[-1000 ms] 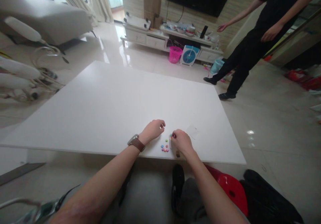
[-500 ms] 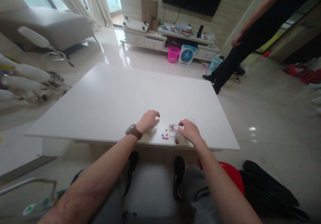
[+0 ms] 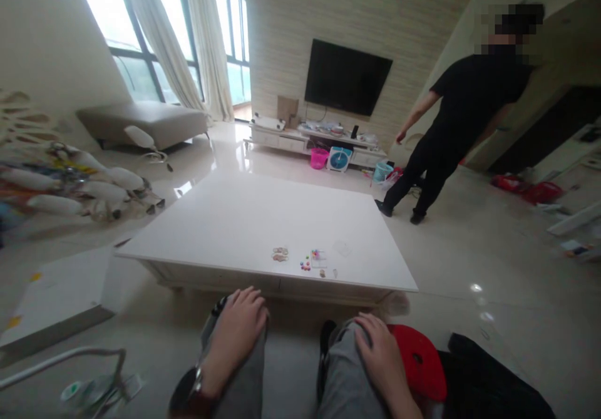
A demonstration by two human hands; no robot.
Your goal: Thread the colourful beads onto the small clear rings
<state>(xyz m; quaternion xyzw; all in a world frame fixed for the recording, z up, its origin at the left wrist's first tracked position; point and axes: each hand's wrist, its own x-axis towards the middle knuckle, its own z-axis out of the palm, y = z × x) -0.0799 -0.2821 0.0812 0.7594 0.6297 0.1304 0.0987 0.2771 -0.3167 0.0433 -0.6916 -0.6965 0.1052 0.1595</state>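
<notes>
The left hand lay flat and released on the left knee, a watch at its wrist, and the right hand rested the same way, fingers spread and grasping nothing, on the right knee in grey trousers. Well ahead of both hands, near the front edge of the white bench, sat a small clear box with bright bits inside, too small to make out further. Just left of it lay a loose cluster of coloured beads, pink, blue and green, and farther left a pale beige clump whose make could not be told. A thin clear lid or sheet lay to the right of the box. Between the hands and the beads stood only the bench's front edge and a strip of glossy floor. Beside the right hand was a red stool and, beyond it, a black bag. Far past the bench a person in black stood near a wall television, with a pink basket and a small blue fan below it. A grey sofa sat far off to the left.
</notes>
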